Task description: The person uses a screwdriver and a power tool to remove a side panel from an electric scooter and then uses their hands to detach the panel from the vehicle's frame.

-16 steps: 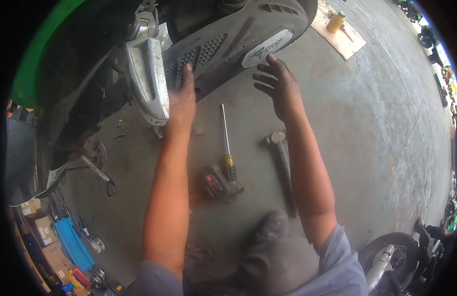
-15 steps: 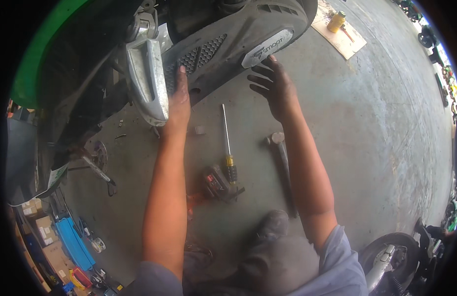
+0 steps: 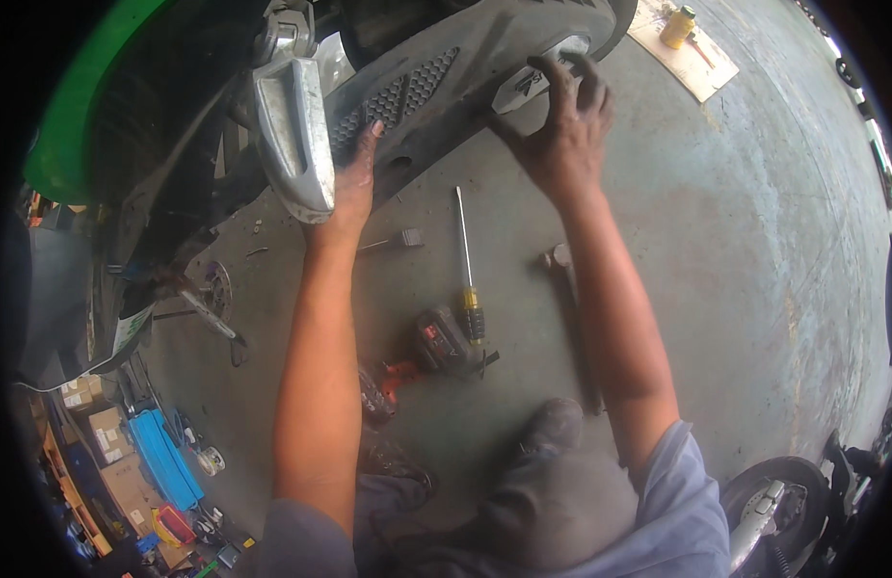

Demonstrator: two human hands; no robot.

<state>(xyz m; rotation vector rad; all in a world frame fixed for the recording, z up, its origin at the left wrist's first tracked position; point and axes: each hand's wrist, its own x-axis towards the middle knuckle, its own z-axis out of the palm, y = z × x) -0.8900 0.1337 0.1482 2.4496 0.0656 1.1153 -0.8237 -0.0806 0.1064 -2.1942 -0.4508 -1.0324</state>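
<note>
Grey plastic scooter panel (image 3: pixel 436 91) overhead, above concrete floor (image 3: pixel 735 250). Left hand (image 3: pixel 354 173) flat, fingers open, pressing near metal footrest (image 3: pixel 293 135). Right hand (image 3: pixel 566 120) spread, fingertips curled over panel edge. Best: even pressure both sides, mind screwdriver (image 3: pixel 465 260) below.

Daylight fills the scene, flat and fairly bright on the concrete floor (image 3: pixel 754 250), brightest toward the upper right. Shadows are soft; the darkest lies under the scooter panel (image 3: pixel 436 87) and along the left side, where detail sinks into black. The metal footrest (image 3: pixel 293 135) catches a pale sheen, not blown out. Fisheye bending is strong: straight edges curve near the rim, and a black vignette cuts the corners. The centre is reasonably sharp; both hands look slightly soft, perhaps from motion. The clutter at lower left is smeared and hard to read.
</note>
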